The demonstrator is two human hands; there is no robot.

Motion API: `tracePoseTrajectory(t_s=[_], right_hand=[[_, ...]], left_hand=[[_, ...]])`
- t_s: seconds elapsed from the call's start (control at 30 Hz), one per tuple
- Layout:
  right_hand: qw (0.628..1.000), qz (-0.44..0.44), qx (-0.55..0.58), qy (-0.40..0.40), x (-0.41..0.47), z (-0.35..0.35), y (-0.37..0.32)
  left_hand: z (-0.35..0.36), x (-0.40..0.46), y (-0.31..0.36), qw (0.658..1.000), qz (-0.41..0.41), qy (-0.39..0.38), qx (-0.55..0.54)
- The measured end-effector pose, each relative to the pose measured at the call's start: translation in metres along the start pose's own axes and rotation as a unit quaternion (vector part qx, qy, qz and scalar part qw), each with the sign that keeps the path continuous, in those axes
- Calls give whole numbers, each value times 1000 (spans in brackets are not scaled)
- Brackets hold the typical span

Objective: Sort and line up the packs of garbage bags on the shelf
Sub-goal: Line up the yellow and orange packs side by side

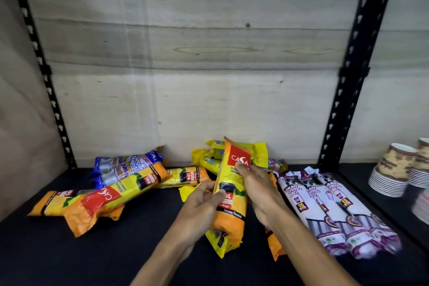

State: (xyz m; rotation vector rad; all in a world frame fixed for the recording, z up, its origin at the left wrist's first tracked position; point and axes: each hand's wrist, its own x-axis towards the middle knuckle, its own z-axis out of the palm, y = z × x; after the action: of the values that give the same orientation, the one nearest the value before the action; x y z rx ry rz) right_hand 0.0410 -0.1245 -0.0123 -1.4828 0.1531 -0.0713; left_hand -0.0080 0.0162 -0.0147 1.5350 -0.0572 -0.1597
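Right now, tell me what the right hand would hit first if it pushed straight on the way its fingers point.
The right hand, holding the yellow CASA pack, points up-left toward the back. It would probably first meet the heap of yellow packs against the wall; depth is unclear.

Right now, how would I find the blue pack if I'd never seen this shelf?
Start at the black shelf and look to its back left, near the black upright post. There the blue pack lies against the wooden back wall, partly under a yellow and orange pack. It is the only blue one; its neighbours are yellow and orange.
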Motion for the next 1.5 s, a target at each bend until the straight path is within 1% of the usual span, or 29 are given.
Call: tracePoseTrajectory(t_s=[0.07, 0.1, 0.13, 0.2, 0.23, 0.27, 0.3, 0.37, 0.47, 0.6, 0.7, 0.8, 0.83, 0.9, 0.93, 0.97, 1.03, 1.13, 1.33, 1.4, 1.43, 1.5], right_hand=[[1000, -5, -17, 15, 2, -11, -1], [999, -1, -33, 21, 2, -16, -2], [998, 6, -52, 28, 3, -21, -2], [994, 24, -104, 40, 4, -30, -3], [989, 29, -140, 44, 4, -32, -3], [981, 30, -185, 46, 2, -33, -4], [971, 25, -234, 47, 1, -33, -4], [950, 16, -310, 38, -1, -31, -3], [929, 0, -370, 27, -3, -26, 3], [879, -38, -474, 45, -7, -17, 13], [854, -39, -514, 70, -7, -11, 19], [835, -33, -544, 79, -8, -6, 22], [821, -34, -564, 82, -7, -6, 22], [776, -34, -625, 74, -9, -4, 20], [760, -29, -646, 72, -10, -4, 20], [751, -23, -656, 71, -11, -3, 19], [746, -17, -662, 73, -11, -4, 21], [750, -18, -655, 92, -8, -7, 28], [732, -34, -673, 103, -6, -10, 36], [732, -35, -671, 114, -7, -11, 35], [732, -35, -670, 116, -7, -12, 34], [726, -53, -676, 112, -6, -11, 31]], left_hand=[[1, 3, -8, 995, 39, 13, 93], [0, 4, -13, 985, 67, 24, 158], [-2, 8, -20, 966, 95, 38, 238], [-5, 12, -31, 904, 144, 54, 400], [-5, 12, -35, 873, 160, 54, 457], [-6, 13, -38, 854, 166, 49, 490], [-6, 13, -41, 846, 172, 43, 504], [-9, 14, -44, 849, 180, 42, 494], [-14, 14, -44, 867, 179, 30, 464], [-26, 13, -45, 877, 168, 0, 450], [-35, 11, -48, 882, 167, -17, 440], [-43, 10, -50, 885, 182, -13, 428], [-44, 9, -50, 887, 184, -14, 423], [-46, 7, -50, 891, 183, -17, 415], [-47, 7, -51, 892, 183, -18, 413], [-47, 6, -51, 893, 183, -19, 411], [-47, 5, -51, 895, 180, -18, 408], [-48, 4, -52, 897, 178, -21, 404], [-51, 3, -49, 906, 191, -22, 377], [-60, 3, -46, 902, 212, 10, 377], [-67, 4, -46, 893, 223, 40, 390], [-88, 6, -43, 862, 245, 120, 428]])
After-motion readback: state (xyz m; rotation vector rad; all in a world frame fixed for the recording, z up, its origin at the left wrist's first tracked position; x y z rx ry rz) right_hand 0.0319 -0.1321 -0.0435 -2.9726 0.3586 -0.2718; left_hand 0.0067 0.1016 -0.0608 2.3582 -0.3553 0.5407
